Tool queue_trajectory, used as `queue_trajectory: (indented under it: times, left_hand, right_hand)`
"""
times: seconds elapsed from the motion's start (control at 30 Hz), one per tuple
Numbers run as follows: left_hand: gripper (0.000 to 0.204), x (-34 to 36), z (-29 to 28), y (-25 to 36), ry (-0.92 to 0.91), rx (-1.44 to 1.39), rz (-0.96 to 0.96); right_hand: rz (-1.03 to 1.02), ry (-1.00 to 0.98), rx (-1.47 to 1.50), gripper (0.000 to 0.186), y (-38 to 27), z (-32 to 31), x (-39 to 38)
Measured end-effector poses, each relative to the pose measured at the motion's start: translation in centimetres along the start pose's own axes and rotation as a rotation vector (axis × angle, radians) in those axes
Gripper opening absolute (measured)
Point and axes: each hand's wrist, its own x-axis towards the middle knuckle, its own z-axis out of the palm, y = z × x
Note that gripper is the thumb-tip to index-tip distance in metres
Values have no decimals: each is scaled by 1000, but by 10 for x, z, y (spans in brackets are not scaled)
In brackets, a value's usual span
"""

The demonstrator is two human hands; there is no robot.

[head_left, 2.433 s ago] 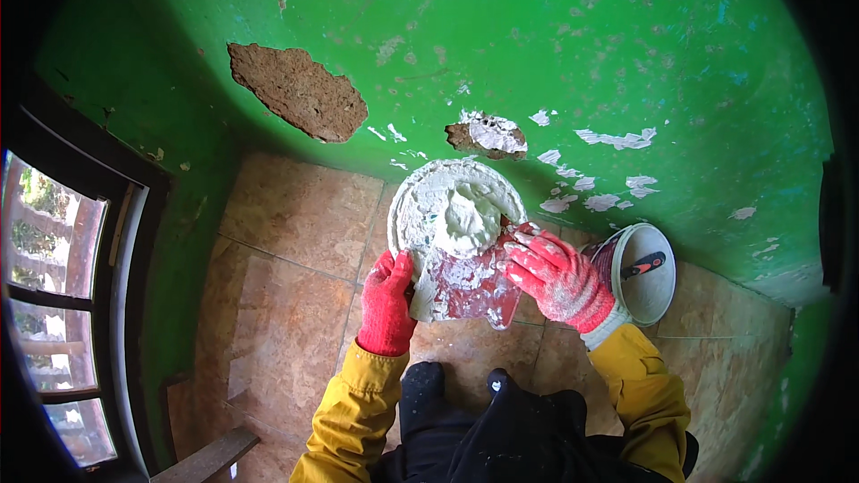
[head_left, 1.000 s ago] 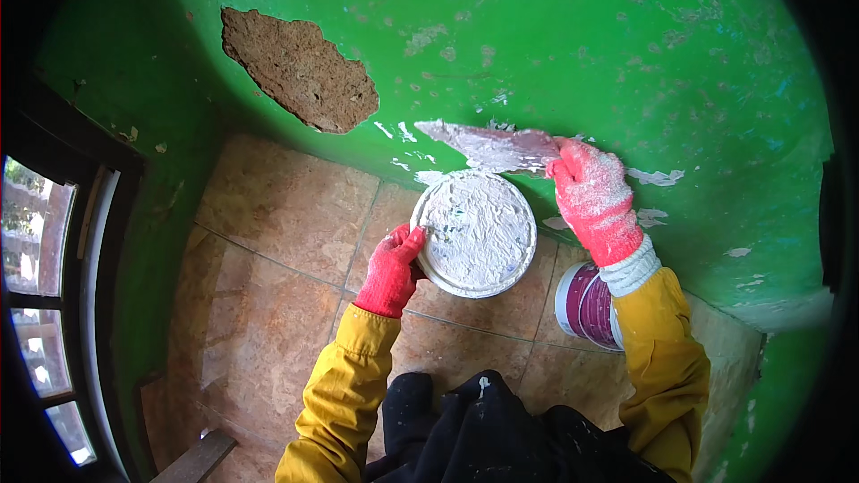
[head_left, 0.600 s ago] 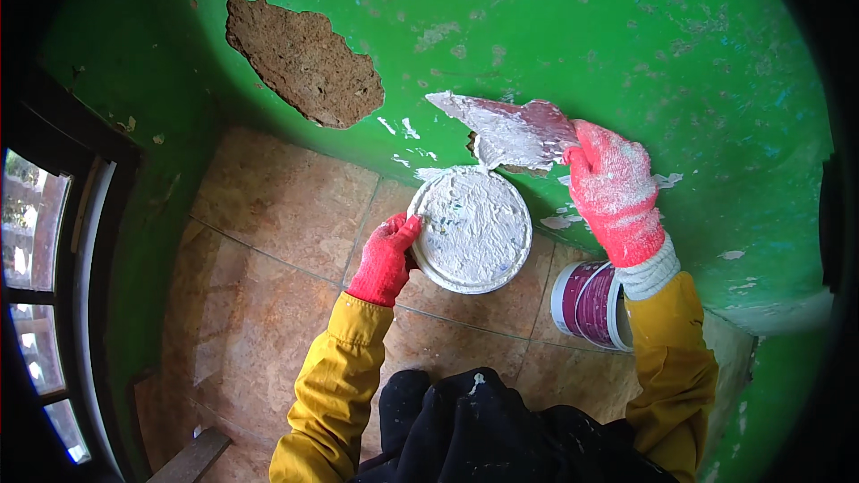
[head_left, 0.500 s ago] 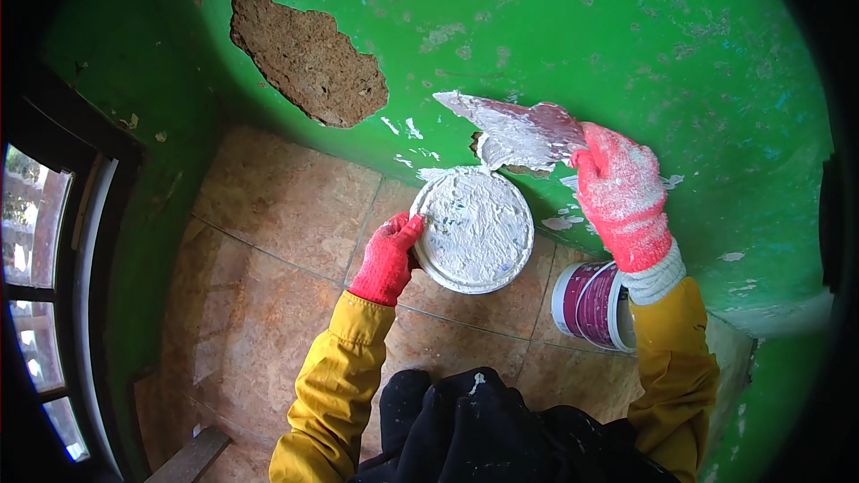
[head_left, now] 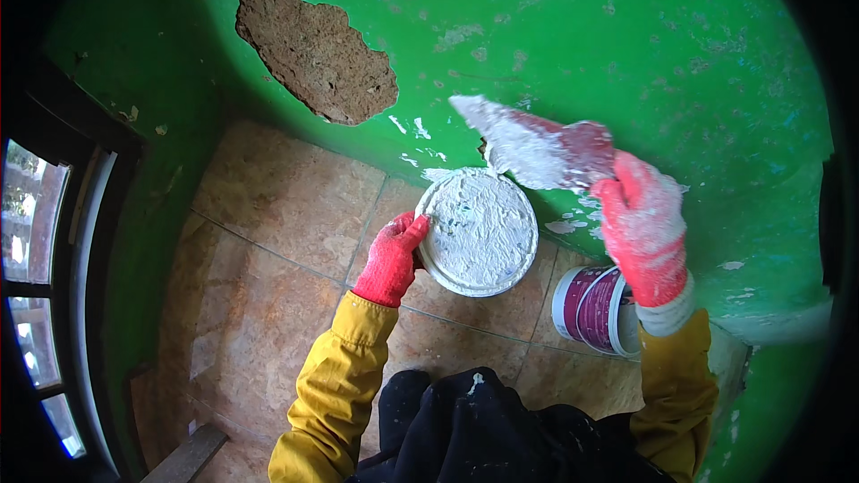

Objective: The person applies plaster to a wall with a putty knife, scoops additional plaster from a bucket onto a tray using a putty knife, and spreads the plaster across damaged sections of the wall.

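My left hand (head_left: 394, 257), in a red glove, grips the left rim of a round white lid (head_left: 477, 233) coated with white filler. Thumb on top, its other fingers are hidden beneath. My right hand (head_left: 642, 228), in a red glove dusted white, is closed round a wide putty knife (head_left: 537, 143). White paste covers most of the blade, which hangs just beyond the lid's far right edge, close to the green wall (head_left: 573, 45). Part of a small bare hole in the wall shows beside the blade; the rest is hidden behind it.
A large patch of bare brown plaster (head_left: 318, 58) breaks the wall at upper left. On the tiled floor (head_left: 277, 206) a white and purple bucket (head_left: 595, 310) lies on its side by my right forearm. A window (head_left: 36, 215) stands at far left, with a wooden piece (head_left: 190, 456) below.
The putty knife has moved right and slightly down with my right hand, its blade blurred by motion. My left hand and the lid have barely shifted.
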Motion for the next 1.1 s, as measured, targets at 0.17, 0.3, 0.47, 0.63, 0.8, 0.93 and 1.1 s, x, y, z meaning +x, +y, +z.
queue_trajectory:
  times: [0.17, 0.3, 0.47, 0.63, 0.8, 0.93, 1.1]
  left_hand:
    - [29, 5, 3, -7, -15, -17, 5]
    - [29, 3, 2, -7, 4, 3, -21]
    - [29, 2, -1, -6, 0, -12, 5]
    - [29, -1, 3, -3, 5, 18, 5]
    - [28, -3, 5, 1, 20, 20, 1]
    - [28, -3, 3, -2, 19, 8, 7]
    - [28, -3, 5, -6, 31, -3, 6]
  right_hand:
    - [-152, -20, -139, 8, 3, 39, 16]
    - [-168, -9, -155, 12, 3, 49, 26]
    - [-233, 115, -200, 18, -1, 45, 36]
    - [-116, 54, -134, 19, -2, 31, 33]
    - [-87, 66, -114, 16, 1, 18, 16]
    - [-64, 59, -142, 9, 2, 11, 6]
    - [102, 114, 64, 6, 13, 6, -7]
